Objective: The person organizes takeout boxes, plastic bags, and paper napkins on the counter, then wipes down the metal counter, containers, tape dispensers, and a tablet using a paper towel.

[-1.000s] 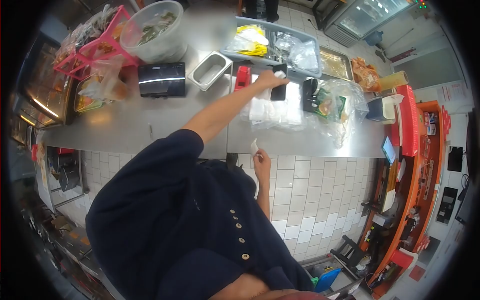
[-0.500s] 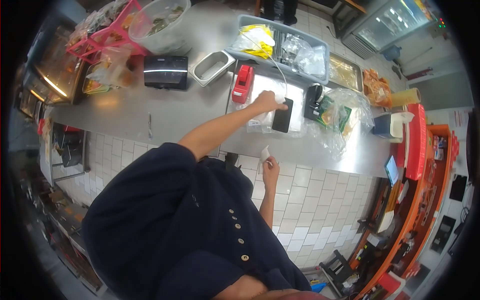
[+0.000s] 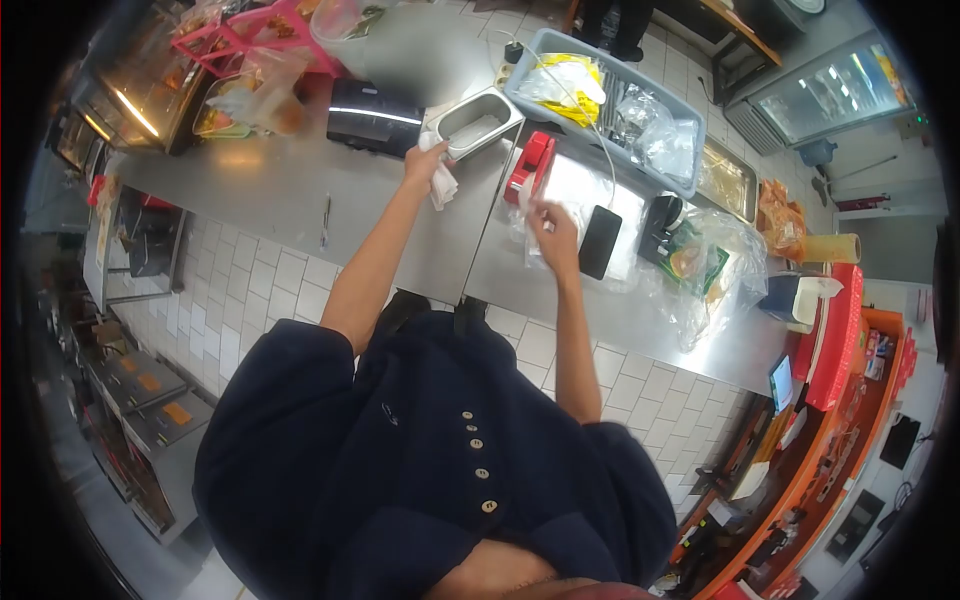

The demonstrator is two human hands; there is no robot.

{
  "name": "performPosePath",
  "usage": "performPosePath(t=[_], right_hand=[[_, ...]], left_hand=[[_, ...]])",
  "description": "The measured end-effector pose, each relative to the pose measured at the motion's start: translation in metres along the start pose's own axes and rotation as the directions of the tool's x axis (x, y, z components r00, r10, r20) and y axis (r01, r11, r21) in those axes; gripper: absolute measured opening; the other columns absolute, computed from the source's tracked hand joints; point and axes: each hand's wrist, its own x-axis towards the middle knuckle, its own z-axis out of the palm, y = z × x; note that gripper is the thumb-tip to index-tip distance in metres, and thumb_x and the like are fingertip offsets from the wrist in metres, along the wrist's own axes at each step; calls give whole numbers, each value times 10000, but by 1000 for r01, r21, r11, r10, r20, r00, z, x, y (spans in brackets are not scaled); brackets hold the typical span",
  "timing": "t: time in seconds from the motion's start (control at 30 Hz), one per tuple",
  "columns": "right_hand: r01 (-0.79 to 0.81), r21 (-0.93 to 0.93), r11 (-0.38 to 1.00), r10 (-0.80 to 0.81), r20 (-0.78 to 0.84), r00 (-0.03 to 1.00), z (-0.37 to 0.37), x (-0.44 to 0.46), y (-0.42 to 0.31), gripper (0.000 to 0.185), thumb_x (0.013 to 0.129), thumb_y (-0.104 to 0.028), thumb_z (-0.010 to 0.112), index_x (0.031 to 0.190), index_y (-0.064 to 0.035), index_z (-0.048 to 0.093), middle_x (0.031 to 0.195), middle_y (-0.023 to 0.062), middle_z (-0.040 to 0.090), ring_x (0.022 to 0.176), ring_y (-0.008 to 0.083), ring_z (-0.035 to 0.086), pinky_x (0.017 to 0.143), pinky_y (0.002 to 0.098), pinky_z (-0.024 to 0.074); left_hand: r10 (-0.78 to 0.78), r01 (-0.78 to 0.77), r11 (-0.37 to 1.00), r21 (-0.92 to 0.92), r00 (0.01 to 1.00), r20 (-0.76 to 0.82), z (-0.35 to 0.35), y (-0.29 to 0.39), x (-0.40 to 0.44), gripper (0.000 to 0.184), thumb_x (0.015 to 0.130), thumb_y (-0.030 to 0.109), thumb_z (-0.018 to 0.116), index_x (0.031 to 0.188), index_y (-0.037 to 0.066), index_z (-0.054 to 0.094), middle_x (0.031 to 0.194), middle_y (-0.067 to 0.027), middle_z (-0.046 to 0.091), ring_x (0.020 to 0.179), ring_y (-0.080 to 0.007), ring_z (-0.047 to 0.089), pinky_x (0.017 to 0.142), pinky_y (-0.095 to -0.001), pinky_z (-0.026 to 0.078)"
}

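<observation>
My left hand (image 3: 424, 163) is closed around a crumpled white bundle (image 3: 443, 188) that looks like paper or a napkin, at the near corner of a steel pan (image 3: 478, 122). Beside the red tape dispenser (image 3: 531, 165), my right hand (image 3: 555, 238) has its fingers pinched together. A small white piece (image 3: 526, 194) shows at those fingertips, against the dispenser's near end; its kind is unclear. Just right of that hand, a black phone (image 3: 599, 243) lies on clear plastic bags.
A grey-blue bin (image 3: 690, 160) of packaging stands behind the dispenser. To the left are a black box-shaped dispenser (image 3: 375, 117) and a pen (image 3: 325, 221). Further right sit a black tape dispenser (image 3: 659, 229) and clear plastic bags (image 3: 715, 285). Someone's dark legs show at the top.
My left hand has moved left from the phone to the steel pan, with the white bundle in it. My right hand has risen from below the counter edge to the red dispenser.
</observation>
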Motion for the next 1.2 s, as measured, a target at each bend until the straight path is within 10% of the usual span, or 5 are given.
performPosePath(t=[0.5,0.83,0.9,0.93,1.2], right_hand=[[178,-762,623,56,270,961,147,227,53,214,899,-66,530,1104,-15,567,1098,255,634,1021,461,653,877,472,551],[-90,-297,951,138,148,979,257,-18,11,213,972,-168,536,1083,-11,626,1009,206,621,925,371,625,798,475,492],[467,124,876,-429,643,634,311,-118,20,209,919,-76,588,1101,-72,691,1041,154,635,982,339,622,851,428,500],[222,306,926,-366,870,330,311,-143,-30,273,887,-4,579,1090,-112,725,1038,138,617,1005,330,611,865,401,502],[379,-457,805,-360,130,924,238,-11,-33,436,847,27,512,1241,-95,656,1073,225,577,943,368,583,851,468,491]], left_hand=[[-9,-89,970,-227,916,-400,-193,-13,-242,188,963,225,681,1025,73,589,862,3,572,663,-85,550,575,-223,481],[-186,-177,913,-367,621,-762,-323,-71,-393,244,979,223,660,1044,28,529,871,-41,535,672,-113,532,562,-232,452],[-224,-166,911,-379,572,-789,-339,-73,-400,248,983,221,652,1043,23,517,885,-39,527,685,-120,522,577,-242,449],[-203,-199,900,-388,596,-777,-355,-80,-404,246,982,220,652,1049,24,520,890,-39,528,688,-120,520,583,-244,450],[-129,-256,909,-328,575,-808,-454,-68,-414,288,970,236,672,1104,23,531,932,-45,530,728,-116,512,606,-239,453]])
